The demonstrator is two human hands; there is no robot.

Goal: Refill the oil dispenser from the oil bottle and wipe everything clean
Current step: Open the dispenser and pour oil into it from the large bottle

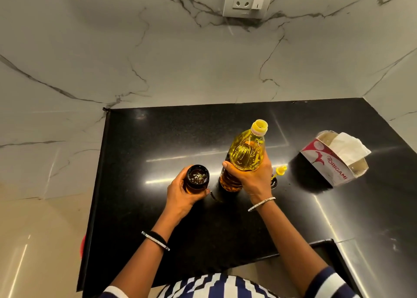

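left hand (180, 192) grips dispenser (197, 178) | right hand (252, 175) grips upright oil bottle (244, 153)

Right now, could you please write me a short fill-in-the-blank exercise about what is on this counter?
The left hand holds the dark round glass oil dispenser, whose top is ____.
The right hand grips the clear plastic oil bottle, filled with ____ oil.
The red-and-white tissue box on the black stone counter reads ____.
Missing words: open, yellow, ORIGAMI.
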